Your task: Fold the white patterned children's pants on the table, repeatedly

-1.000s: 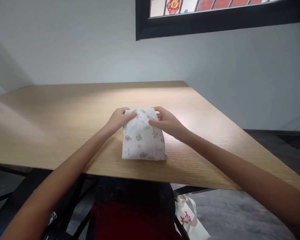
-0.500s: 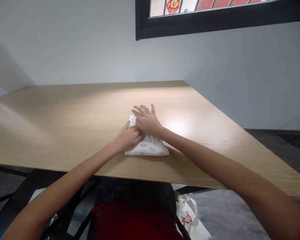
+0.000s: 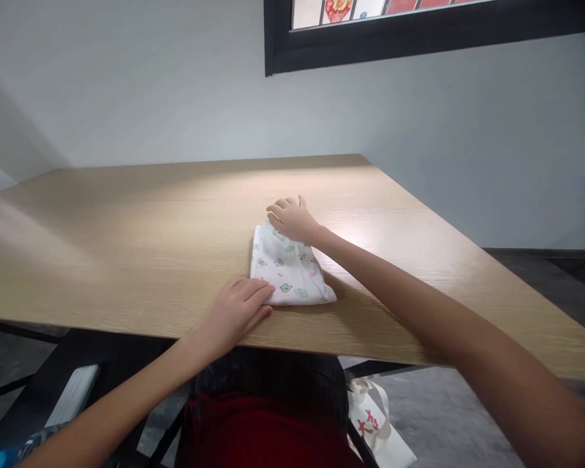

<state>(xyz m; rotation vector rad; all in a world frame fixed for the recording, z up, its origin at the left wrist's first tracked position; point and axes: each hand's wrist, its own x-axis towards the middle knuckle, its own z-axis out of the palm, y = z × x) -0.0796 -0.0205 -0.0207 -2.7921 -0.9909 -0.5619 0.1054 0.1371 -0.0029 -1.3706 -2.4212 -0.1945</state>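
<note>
A small white cloth with green and pink prints [image 3: 288, 271] lies folded flat on the wooden table [image 3: 127, 227], near its front edge. My right hand [image 3: 292, 218] rests open on the cloth's far end, fingers stretched leftward. My left hand [image 3: 236, 311] lies flat and open on the table at the front edge, its fingertips touching the cloth's near left corner. Neither hand holds anything.
A grey wall rises behind the table, with a dark window frame [image 3: 419, 39] at the top. The table's right edge slants toward a dark floor. Under the table a white tote bag with red characters [image 3: 370, 426] sits on the floor beside my red-clothed lap.
The cloth has been folded smaller and pressed flat. My left hand slid back toward the front edge, and my right hand moved to the cloth's far end.
</note>
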